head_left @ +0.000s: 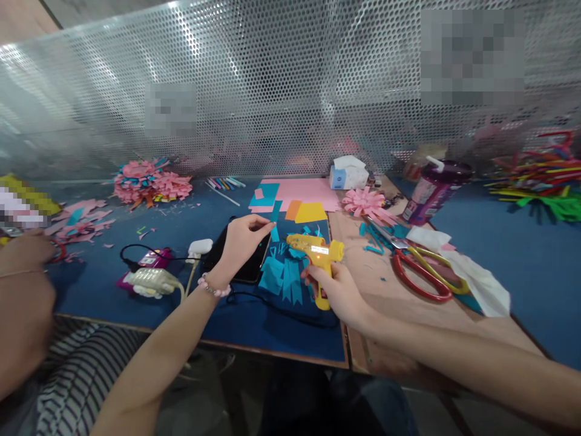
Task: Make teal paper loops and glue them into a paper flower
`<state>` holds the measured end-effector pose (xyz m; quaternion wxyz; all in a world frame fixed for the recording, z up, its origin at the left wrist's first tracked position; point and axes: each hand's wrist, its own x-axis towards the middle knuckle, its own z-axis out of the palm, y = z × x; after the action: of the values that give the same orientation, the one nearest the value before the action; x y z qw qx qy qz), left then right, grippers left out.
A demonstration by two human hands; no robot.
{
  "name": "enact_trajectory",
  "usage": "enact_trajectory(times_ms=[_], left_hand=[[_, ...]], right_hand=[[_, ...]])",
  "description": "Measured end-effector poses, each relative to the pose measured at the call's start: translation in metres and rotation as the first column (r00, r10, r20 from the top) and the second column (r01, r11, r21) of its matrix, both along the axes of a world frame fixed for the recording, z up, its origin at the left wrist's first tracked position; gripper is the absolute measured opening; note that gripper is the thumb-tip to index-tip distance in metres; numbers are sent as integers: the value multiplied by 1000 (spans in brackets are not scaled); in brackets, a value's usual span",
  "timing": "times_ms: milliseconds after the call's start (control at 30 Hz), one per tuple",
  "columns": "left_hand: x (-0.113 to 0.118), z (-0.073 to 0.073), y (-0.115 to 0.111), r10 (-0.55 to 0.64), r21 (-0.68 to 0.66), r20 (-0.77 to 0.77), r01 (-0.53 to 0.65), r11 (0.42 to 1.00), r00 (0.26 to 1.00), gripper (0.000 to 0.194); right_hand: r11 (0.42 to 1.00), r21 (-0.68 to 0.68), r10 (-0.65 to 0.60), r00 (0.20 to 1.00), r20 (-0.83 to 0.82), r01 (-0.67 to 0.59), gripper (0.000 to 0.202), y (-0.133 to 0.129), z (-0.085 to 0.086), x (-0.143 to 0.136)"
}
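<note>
My left hand (247, 239), with a beaded bracelet at the wrist, pinches a narrow blue paper strip (276, 212) between thumb and fingertips. My right hand (340, 290) is wrapped round the handle of a yellow glue gun (318, 249), whose nozzle points left toward the strip. Beneath the gun lie cut blue paper pieces (290, 281). A black phone (249, 266) sits partly hidden under my left hand. Beyond the hands are a pink sheet (304, 191), a yellow paper piece (311, 212) and a blue sheet (264, 195).
Scissors with red and yellow handles (422, 278) and a purple cup (436, 188) stand out at right. Near the back are a tissue pack (348, 174) and a pink paper flower (363, 201). A power strip (152, 281) and another person's arm (25, 303) are at left.
</note>
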<state>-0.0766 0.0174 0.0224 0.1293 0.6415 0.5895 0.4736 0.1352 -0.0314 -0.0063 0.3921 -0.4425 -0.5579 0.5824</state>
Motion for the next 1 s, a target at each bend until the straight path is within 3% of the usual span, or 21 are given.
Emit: enact_trajectory(times_ms=[233, 333, 600, 767, 900, 1000], left_hand=[[-2, 0, 0, 9, 10, 23, -9, 1000, 1000, 18], [-1, 2, 0, 13, 15, 35, -14, 1000, 999, 19], [-6, 10, -1, 41, 75, 165, -54, 996, 985, 19], [-16, 17, 6, 85, 169, 332, -148, 974, 939, 21], [-22, 25, 9, 81, 243, 511, -234, 941, 856, 23], [-22, 30, 9, 46, 224, 600, -224, 949, 798, 24]], right_hand=[[995, -43, 89, 996, 22, -88, 23, -13, 0, 1], [997, -51, 52, 999, 5, -52, 28, -13, 3, 0], [1000, -30, 2, 982, -189, -8, 41, 1, 31, 7], [991, 130, 16, 964, -264, 19, 47, 46, 55, -7], [990, 139, 27, 949, -313, 17, 25, 109, 86, -58], [988, 143, 95, 956, -278, -57, 50, 135, 99, -105]])
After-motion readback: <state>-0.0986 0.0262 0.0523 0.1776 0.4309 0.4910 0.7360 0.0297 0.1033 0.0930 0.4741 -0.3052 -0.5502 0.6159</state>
